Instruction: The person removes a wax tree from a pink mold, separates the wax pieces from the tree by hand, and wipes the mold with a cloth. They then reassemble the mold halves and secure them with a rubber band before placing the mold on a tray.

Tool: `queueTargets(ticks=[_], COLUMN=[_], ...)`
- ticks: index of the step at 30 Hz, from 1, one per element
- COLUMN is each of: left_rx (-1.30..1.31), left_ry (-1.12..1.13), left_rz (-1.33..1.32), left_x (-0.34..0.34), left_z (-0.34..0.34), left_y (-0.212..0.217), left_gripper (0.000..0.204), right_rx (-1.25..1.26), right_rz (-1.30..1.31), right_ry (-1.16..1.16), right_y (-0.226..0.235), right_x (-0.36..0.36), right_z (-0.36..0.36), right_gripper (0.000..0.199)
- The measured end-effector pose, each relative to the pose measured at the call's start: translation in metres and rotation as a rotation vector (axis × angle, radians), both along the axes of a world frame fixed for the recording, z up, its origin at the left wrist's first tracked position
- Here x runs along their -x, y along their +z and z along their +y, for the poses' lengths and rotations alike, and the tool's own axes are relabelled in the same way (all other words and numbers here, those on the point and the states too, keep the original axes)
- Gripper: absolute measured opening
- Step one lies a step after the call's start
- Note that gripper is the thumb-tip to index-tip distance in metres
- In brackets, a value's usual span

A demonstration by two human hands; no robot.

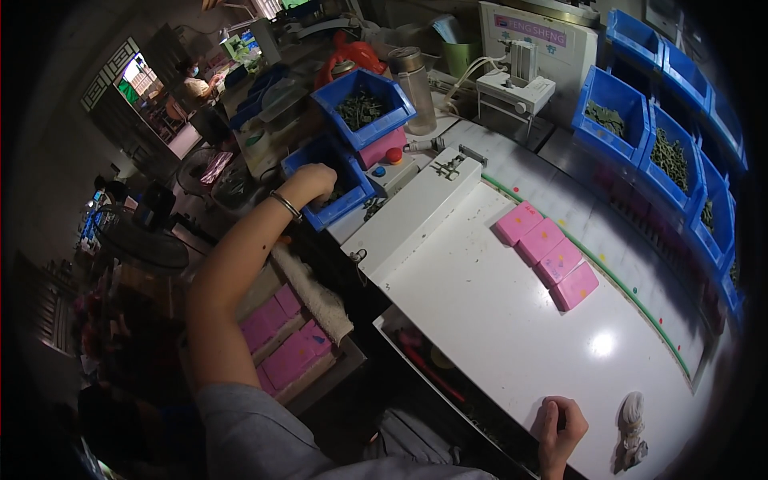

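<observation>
Blue plastic forms the open-topped, slant-fronted bin [349, 211] beyond the smooth white tabletop's [480, 320] left edge. The bare left hand [322, 181] dips into it, fingers hidden, so I cannot tell whether they grasp anything. The bare right hand [564, 426] rests at the near edge, curled in a loose fist, near a bundled whitish cloth [633, 420]. Four pink rectangular blocks [559, 261] line up near the far edge.

The left hand [322, 182] is bare; below it, a slim metallic bracelet [286, 206], short grey sleeve [252, 428], perhaps grey trousers [412, 438].
</observation>
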State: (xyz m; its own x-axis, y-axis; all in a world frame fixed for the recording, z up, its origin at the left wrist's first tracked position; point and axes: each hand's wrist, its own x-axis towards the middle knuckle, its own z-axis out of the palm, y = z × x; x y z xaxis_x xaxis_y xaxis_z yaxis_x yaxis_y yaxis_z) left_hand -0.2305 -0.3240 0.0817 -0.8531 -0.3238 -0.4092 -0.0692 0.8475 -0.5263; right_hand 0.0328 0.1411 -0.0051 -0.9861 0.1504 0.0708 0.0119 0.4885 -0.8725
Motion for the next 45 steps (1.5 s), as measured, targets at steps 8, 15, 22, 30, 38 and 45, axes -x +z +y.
queueTargets(ticks=[8, 15, 22, 30, 38, 45], left_rx=[-0.023, -0.039, -0.067, -0.001, -0.025, -0.017], left_ry=[-0.046, -0.036, -0.102, -0.093, 0.004, -0.069], left_rz=[0.104, -0.013, 0.044, -0.019, -0.056, 0.007], left_x=[0.001, 0.003, -0.005, -0.004, -0.008, -0.006], left_z=[-0.012, -0.007, -0.007, -0.001, -0.009, -0.011], left_y=[-0.013, -0.004, 0.0, 0.002, 0.002, 0.0], left_gripper=[0.034, 0.031, 0.027, 0.028, 0.028, 0.029], right_rx=[0.011, -0.005, 0.007, 0.005, -0.027, -0.033], right_rz=[0.004, 0.001, 0.003, 0.006, 0.004, 0.047], right_ry=[0.005, 0.002, 0.011, -0.006, 0.004, 0.005], right_y=[-0.003, -0.002, -0.002, -0.001, -0.001, -0.002], right_x=[0.0, 0.0, 0.0, -0.001, 0.002, 0.0], right_z=[0.002, 0.002, 0.002, 0.002, -0.002, 0.002], right_gripper=[0.013, 0.013, 0.013, 0.012, 0.012, 0.012])
